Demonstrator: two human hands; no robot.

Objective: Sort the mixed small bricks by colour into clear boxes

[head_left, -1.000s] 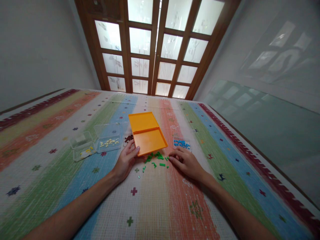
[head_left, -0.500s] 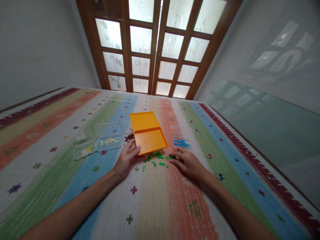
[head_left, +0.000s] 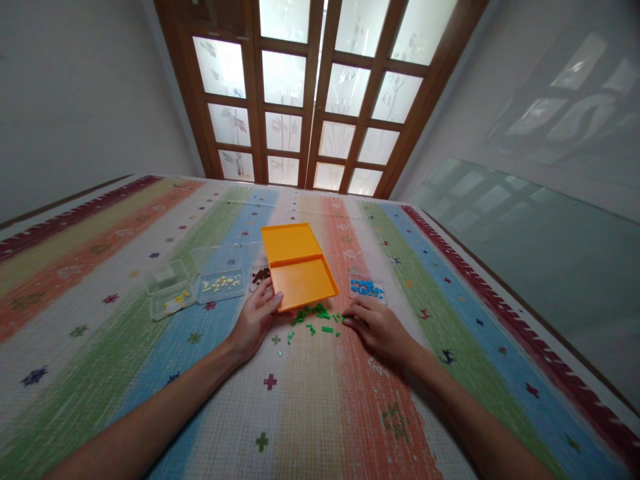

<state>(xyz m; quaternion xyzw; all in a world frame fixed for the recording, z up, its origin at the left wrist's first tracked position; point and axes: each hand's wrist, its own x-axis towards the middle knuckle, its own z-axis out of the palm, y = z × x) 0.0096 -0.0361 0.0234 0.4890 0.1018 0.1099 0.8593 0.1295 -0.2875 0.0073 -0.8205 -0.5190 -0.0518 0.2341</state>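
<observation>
An open orange case [head_left: 304, 283] is tilted above the cloth, its lid leaning back. My left hand [head_left: 256, 319] grips its lower left corner, thumb on the front edge. Several small green bricks [head_left: 327, 329] lie scattered on the cloth just below the case. At their right side is my right hand [head_left: 374, 327], fingers drawn together at the tips; a small green piece seems to show at the fingertips. Behind that hand sits a clear box of blue bricks [head_left: 365, 287].
Left of the case stand clear boxes with yellow pieces [head_left: 173, 303], cream pieces [head_left: 221, 285] and dark brown pieces [head_left: 260, 275]. A striped cloth [head_left: 310, 413] covers the table. Wooden doors with glass panes [head_left: 283, 130] rise beyond the far edge.
The fingers of my right hand have drawn closer together beside the green bricks. My left hand keeps the orange case in nearly the same place. The view has shifted slightly.
</observation>
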